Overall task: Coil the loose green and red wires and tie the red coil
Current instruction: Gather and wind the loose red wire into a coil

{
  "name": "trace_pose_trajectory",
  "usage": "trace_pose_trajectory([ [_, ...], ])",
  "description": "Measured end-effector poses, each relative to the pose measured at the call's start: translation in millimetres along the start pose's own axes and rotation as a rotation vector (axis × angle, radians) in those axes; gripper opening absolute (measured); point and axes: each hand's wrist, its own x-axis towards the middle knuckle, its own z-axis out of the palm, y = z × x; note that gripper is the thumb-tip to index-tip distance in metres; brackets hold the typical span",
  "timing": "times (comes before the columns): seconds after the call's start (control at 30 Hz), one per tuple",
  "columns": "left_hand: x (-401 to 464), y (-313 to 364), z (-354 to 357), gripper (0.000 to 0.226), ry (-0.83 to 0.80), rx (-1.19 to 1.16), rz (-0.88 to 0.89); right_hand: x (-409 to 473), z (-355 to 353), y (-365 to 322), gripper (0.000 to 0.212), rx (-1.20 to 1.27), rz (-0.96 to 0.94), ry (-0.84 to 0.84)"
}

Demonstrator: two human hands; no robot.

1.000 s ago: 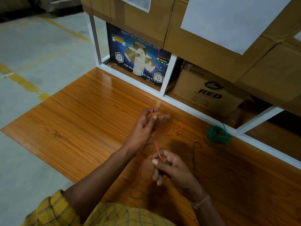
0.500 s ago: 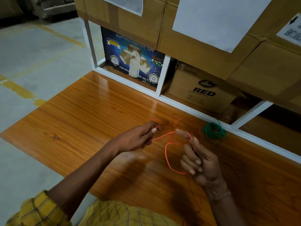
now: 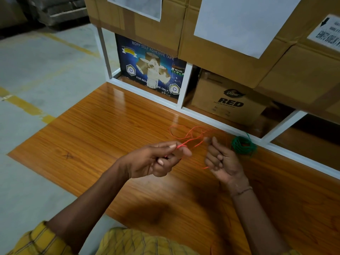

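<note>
The red wire [image 3: 185, 137] is thin and still pretty messy, a few loose uneven loops hanging in the air above the wooden tabletop [image 3: 92, 137], with one strand trailing lower down to the right. The green wire [image 3: 243, 145] is already wound up into a small round coil, lying flat on the tabletop right against the white shelf frame [image 3: 211, 120].

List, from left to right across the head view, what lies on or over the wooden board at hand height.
left hand pinching the red wire → right hand → green wire coil.
</note>
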Motion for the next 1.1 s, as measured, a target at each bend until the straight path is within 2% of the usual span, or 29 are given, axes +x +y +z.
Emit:
trace_pose_trajectory([
  [0.1,2.7,5.0,3.5,0.042,-0.018,-0.195,0.125,-3.1,5.7,13.1,0.032,-0.486,-0.076,0.198],
  [0.2,12.1,8.4,4.8,0.039,0.106,-0.318,0.247,-11.0,11.3,35.4,0.039,-0.745,-0.174,0.291],
  [0.3,27.4,10.9,5.8,0.034,0.272,-0.355,0.342,-21.6,15.5,62.0,0.038,-0.876,-0.201,0.253],
  [0.37,36.0,12.3,6.6,0.038,0.337,-0.365,0.36,-28.8,18.5,77.1,0.028,-1.031,-0.22,0.194],
  [0.47,46.1,7.4,8.8,0.045,0.444,-0.239,0.349,-37.2,25.3,88.6,0.015,-1.252,-0.243,0.158],
  [0.57,52.9,-3.5,11.2,0.043,0.649,0.001,0.378,-41.7,29.2,87.0,0.011,-1.504,-0.275,0.217],
  [0.63,54.5,-8.5,10.6,0.042,0.734,0.13,0.427,-44.7,32.5,80.2,0.01,-1.567,-0.212,0.272],
  [0.77,52.6,-10.8,5.8,0.043,0.837,0.342,0.48,-51.9,31.3,72.5,0.016,-1.475,-0.125,0.301],
  [0.87,48.6,-13.2,1.7,0.04,0.877,0.444,0.519,-56.1,25.8,72.7,0.018,-1.292,-0.121,0.385],
  [0.9,47.2,-14.1,-0.1,0.039,0.888,0.48,0.522,-57.4,26.6,70.9,0.017,-1.135,-0.116,0.434],
  [0.97,43.2,-16.6,-3.2,0.041,0.906,0.543,0.496,-58.6,32.8,62.2,0.008,-0.602,-0.094,0.466],
  [1.03,38.6,-20.6,-6.8,0.039,0.899,0.573,0.444,-60.5,44.3,50.2,0.019,-0.093,-0.096,0.397],
  [1.1,35.5,-24.1,-7.9,0.042,0.877,0.617,0.377,-62.4,50.0,41.9,0.026,0.112,-0.144,0.313],
])
